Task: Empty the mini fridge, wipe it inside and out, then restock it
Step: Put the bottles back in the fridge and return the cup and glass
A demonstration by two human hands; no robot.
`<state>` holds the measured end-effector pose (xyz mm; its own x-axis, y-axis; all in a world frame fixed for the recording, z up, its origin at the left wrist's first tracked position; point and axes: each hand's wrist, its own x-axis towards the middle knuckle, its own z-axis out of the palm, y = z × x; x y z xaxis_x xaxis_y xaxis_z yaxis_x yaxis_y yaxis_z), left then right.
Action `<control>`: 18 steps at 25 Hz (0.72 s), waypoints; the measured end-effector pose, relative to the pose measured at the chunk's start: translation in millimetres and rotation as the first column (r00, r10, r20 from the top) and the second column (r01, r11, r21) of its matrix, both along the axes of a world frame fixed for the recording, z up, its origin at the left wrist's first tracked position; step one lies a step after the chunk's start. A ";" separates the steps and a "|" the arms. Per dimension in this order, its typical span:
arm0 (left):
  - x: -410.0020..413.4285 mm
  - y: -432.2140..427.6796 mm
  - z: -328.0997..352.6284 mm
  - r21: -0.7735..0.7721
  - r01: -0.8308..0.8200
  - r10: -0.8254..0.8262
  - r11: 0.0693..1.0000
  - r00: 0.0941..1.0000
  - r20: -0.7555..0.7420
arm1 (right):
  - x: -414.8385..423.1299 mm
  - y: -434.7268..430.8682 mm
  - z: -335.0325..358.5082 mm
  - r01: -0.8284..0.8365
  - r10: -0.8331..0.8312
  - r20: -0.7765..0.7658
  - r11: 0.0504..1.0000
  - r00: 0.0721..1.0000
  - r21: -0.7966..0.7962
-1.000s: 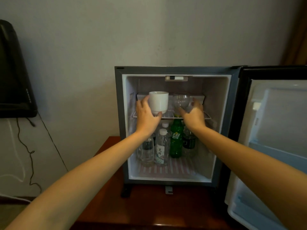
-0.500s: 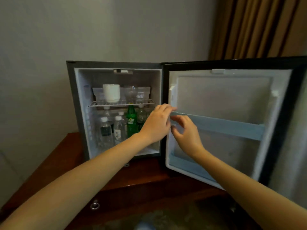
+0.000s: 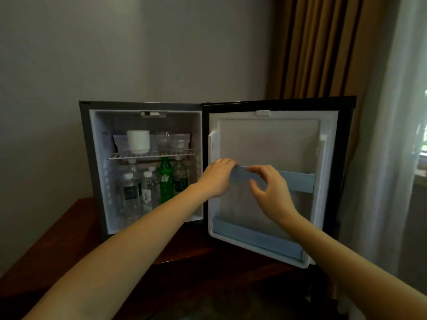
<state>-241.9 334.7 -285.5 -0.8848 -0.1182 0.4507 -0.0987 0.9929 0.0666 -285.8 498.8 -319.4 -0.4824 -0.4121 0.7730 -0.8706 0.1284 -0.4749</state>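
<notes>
The green bottle carries white lettering, too blurred to read. At its nine o'clock, a clear bottle has a white label with illegible marks.

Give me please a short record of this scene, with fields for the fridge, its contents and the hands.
Fridge: mini fridge, door wide open, on wooden cabinet
Wire shelf: white cup, glass
Below shelf: green bottle, clear bottles
Left hand: grips upper door rail, left end
Right hand: pinches same rail
Lower door rail: nothing visible in it
</notes>
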 end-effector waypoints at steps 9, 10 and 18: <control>27.2 -12.3 -0.5 -0.075 -0.090 0.088 0.993 0.996 -0.029 | 23.0 37.6 18.5 0.027 0.050 -0.235 0.949 0.971 0.315; 32.4 -16.9 -1.9 -0.070 -0.086 0.084 0.994 0.996 -0.037 | 31.9 35.9 17.2 0.030 0.074 -0.279 0.936 0.957 0.350; 83.6 -44.4 -6.9 0.030 0.026 -0.020 0.999 0.982 -0.190 | 118.1 4.1 35.5 -0.167 0.348 -0.541 0.920 0.766 0.355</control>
<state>-158.3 290.3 -292.4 -0.7864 -0.1161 0.6067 -0.0583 0.9917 0.1143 -167.6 502.9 -283.9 0.1793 -0.6870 0.7042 -0.9831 -0.0988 0.1540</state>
